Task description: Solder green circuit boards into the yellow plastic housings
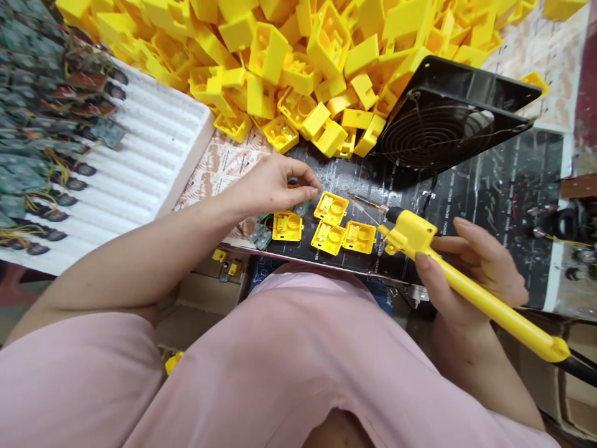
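Observation:
My right hand (485,267) is closed around a yellow soldering gun (466,280). Its metal tip (368,200) and thin feed tube point left, close to a small yellow housing (332,208). My left hand (280,180) hovers just left of that housing with thumb and forefinger pinched; whatever they hold is too small or hidden to make out. Two more open yellow housings (329,237) (360,237) sit together nearer my body. Left of them lies another housing (287,226) beside a green circuit board (261,236) with wires, partly covered by my left hand.
A big heap of yellow housings (261,56) fills the back of the table. A black fan (448,130) stands at the back right. At left, a white foam tray (153,124) carries many circuit boards (28,124) with wired round parts. The table's front edge is against my body.

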### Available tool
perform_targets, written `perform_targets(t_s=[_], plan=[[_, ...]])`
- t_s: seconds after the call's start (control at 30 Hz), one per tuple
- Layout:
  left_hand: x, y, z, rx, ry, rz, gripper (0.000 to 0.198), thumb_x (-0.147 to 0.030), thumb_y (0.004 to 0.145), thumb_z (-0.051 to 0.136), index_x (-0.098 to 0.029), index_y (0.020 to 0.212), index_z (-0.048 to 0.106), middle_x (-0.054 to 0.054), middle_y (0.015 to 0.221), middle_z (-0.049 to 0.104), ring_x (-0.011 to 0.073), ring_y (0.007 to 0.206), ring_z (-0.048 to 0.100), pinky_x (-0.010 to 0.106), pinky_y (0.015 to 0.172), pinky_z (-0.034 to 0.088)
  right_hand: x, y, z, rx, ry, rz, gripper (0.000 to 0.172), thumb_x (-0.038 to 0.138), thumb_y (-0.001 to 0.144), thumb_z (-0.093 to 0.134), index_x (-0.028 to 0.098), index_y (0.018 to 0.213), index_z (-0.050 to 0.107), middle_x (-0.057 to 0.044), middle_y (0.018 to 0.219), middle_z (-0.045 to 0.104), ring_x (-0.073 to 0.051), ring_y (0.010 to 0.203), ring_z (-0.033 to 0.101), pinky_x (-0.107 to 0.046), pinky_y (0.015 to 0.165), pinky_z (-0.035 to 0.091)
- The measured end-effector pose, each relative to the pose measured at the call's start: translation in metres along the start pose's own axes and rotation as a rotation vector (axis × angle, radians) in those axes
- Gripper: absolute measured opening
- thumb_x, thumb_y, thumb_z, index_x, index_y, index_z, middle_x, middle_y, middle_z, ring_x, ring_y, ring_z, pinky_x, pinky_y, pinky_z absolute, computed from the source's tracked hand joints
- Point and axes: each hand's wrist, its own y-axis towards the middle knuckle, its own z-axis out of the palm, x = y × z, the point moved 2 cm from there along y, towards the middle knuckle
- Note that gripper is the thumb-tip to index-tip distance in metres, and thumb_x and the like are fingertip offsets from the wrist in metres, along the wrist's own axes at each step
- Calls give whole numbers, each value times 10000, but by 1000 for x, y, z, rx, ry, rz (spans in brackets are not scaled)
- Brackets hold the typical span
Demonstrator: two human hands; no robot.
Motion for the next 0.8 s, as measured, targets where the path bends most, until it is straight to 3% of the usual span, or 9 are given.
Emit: perform_targets(t_s=[0.1,0.23,0.4,0.6,0.8], plan=[[-7,3,2,31,118,5,293,-426,898,641,-234,936,858,19,874,836,206,871,758,377,980,556,-7,-2,-6,-3,-14,-2,623,320,885,947,377,1472,747,-16,1013,866,-200,642,760,-289,407,499],[-19,5,6,1,360,30,218,-321,909,641,-259,935,848,4,838,814,255,1012,755,538,1201,405,-12,-3,-6,51,-20,-63,598,298,898,931,347,1465,746,-8,998,864,-201,667,779,-286,486,588],[-25,5,8,33,468,58,224,-268,922,612,-251,927,835,21,882,818,267,995,737,565,1188,378,-9,0,0,75,-45,-123,559,316,937,895,314,1471,727,-8,1020,865,-218,720,818,-324,632,707],[-25,6,7,67,435,33,213,-292,919,630,-251,934,838,27,922,829,275,1042,724,556,1166,392,-7,1,6,50,-53,-208,652,319,909,932,319,1517,697,-15,1060,870,-204,693,811,-292,583,682],[-21,4,9,29,376,31,198,-306,915,635,-236,920,820,28,909,831,263,999,701,546,1149,418,-3,3,8,84,-57,-201,519,313,926,913,319,1412,734,-13,1048,869,-219,715,823,-312,602,704]])
